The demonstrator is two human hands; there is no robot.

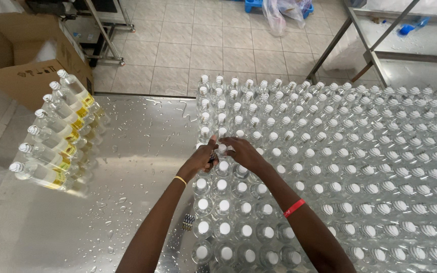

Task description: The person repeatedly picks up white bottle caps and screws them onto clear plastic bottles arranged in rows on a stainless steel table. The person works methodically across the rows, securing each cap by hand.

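While gripping one ribbed white cap (222, 148), left hand (202, 159) and right hand (244, 153) meet above clear plastic bottles (360, 167).

- The left hand (202, 157) and right hand (243, 153) meet over one bottle (222, 148) at the frame's centre; only its white cap shows, and their grip on it cannot be told.
- Both forearms are cut off by the bottom edge.
- The block of capped bottles (360, 167) runs out past the right and bottom edges (no count possible).
- A cardboard box (24, 55), upper left, is cropped by the left edge.
- A small striped object (188, 222) beside the left forearm is too small to identify.
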